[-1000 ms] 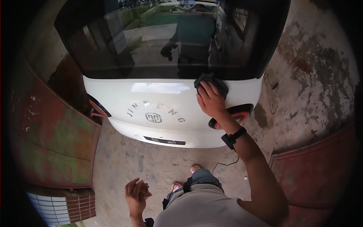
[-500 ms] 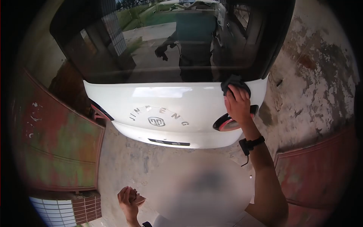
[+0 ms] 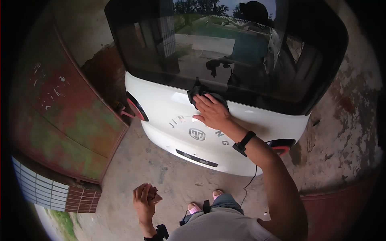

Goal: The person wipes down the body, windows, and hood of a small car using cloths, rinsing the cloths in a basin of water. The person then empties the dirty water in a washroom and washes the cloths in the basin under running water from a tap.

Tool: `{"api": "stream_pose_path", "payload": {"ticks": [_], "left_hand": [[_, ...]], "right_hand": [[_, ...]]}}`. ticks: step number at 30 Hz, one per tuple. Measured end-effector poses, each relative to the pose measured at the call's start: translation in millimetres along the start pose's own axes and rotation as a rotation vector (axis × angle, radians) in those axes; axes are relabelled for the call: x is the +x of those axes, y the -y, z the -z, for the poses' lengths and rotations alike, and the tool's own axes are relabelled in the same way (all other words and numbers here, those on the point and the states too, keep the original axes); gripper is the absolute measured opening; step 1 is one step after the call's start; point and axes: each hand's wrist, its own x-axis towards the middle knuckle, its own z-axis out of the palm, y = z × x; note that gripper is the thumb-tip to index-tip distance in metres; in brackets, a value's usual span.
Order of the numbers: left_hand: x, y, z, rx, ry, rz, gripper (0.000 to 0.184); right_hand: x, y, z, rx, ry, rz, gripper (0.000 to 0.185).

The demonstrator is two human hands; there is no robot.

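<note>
Tailgate (image 3: 257, 124), cloth (image 3: 197, 88) under flat right fingers (image 3: 206, 101)

Grey capital letters run in an arc across the white rear panel (image 3: 159, 106) of the vehicle, at the middle of the frame. "JIN" (image 3: 177, 121) can be read at the left end of the arc and "NG" (image 3: 222, 137) at the right end, tilted to follow the curve; the right hand (image 3: 213, 112) and its wrist cover much of the stretch between them. Below the arc, on the same panel, sits a grey emblem (image 3: 197, 134) of angular, letter-like shapes in a rounded outline, with no certain reading. Pale marks on the dark strip (image 3: 196, 158) lower down are too small to read
</note>
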Motion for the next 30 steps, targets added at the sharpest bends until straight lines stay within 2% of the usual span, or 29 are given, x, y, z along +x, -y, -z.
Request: {"api": "stream_pose_path", "payload": {"ticks": [2, 4, 6, 8, 9, 10, 11, 14, 15, 16, 18, 19, 20, 21, 22, 23, 24, 25, 27, 29, 30], "left_hand": [[9.3, -14.7, -4.4, -0.034, -0.049, -0.022, 0.031], [16.5, -20.4, 4.8, -0.056, 0.006, -0.089, 0.032], [7.3, -7.6, 12.5, -0.098, -0.057, -0.052, 0.033], [-13.9, 31.4, 12.6, -0.085, -0.096, -0.016, 0.036], [-27.8, 51.3, 11.4, -0.05, -0.12, 0.004, 0.038], [-51.7, 65.0, 26.8, 0.032, 0.007, 0.077, 0.033], [-68.7, 80.2, 27.3, 0.035, 0.003, 0.121, 0.032], [-100.3, 111.2, 37.2, 0.061, 0.072, 0.138, 0.036], [-107.0, 121.1, 34.3, 0.08, 0.069, 0.187, 0.037], [-108.3, 126.6, 35.1, 0.066, 0.082, 0.203, 0.038], [-95.4, 129.7, 29.1, 0.116, 0.058, 0.165, 0.038], [-81.7, 128.5, 17.3, 0.101, 0.052, 0.143, 0.038], [-67.3, 126.2, 4.7, 0.059, 0.057, 0.131, 0.037], [-53.1, 123.8, -2.9, 0.024, 0.065, 0.118, 0.037], [-31.1, 101.3, -4.4, -0.008, 0.108, 0.094, 0.035], [-2.7, 65.9, 6.4, 0.001, 0.142, -0.067, 0.033], [14.2, 51.1, 3.8, 0.015, 0.178, -0.139, 0.031], [27.4, 38.7, 1.9, -0.025, 0.151, -0.199, 0.03], [43.5, 28.2, -6.3, -0.072, 0.098, -0.28, 0.028], [40.6, 37.2, -10.7, -0.117, 0.038, -0.27, 0.029], [36.1, 42.2, -10.4, -0.098, 0.014, -0.296, 0.031]], "right_hand": [[49.2, 23.6, -22.3, 0.018, 0.019, 0.015, 0.059], [73.7, 31.9, -36.0, -0.005, 0.051, 0.041, 0.064], [70.2, 9.0, -28.5, -0.015, -0.016, 0.108, 0.066], [51.1, -35.3, 6.2, -0.175, -0.107, 0.125, 0.053], [40.0, -57.3, 35.6, -0.16, -0.185, 0.048, 0.048], [31.0, -84.9, 66.1, -0.163, -0.239, -0.051, 0.04], [21.9, -112.1, 107.4, -0.238, -0.247, -0.16, 0.034], [4.4, -206.6, 192.0, -0.509, -0.358, -0.462, 0.029], [5.3, -235.4, 214.5, -0.628, -0.488, -0.487, 0.03], [4.0, -250.7, 226.8, -0.71, -0.493, -0.48, 0.032], [9.3, -251.4, 216.9, -0.644, -0.566, -0.498, 0.033], [17.7, -238.1, 203.5, -0.616, -0.628, -0.574, 0.033], [20.9, -218.1, 189.4, -0.566, -0.587, -0.585, 0.034], [19.1, -192.6, 173.8, -0.501, -0.509, -0.512, 0.033], [12.0, -163.9, 155.7, -0.382, -0.335, -0.438, 0.031], [-2.2, -140.9, 122.5, -0.358, -0.251, -0.272, 0.031], [-21.5, -119.4, 94.7, -0.319, -0.22, -0.07, 0.032], [-44.6, -104.0, 74.1, -0.298, -0.051, 0.115, 0.034], [-78.0, -102.0, 57.3, -0.231, -0.066, 0.144, 0.029], [-96.5, -127.9, 83.6, -0.305, -0.085, 0.057, 0.022], [-101.6, -148.3, 108.6, -0.351, -0.22, -0.068, 0.019]]}}
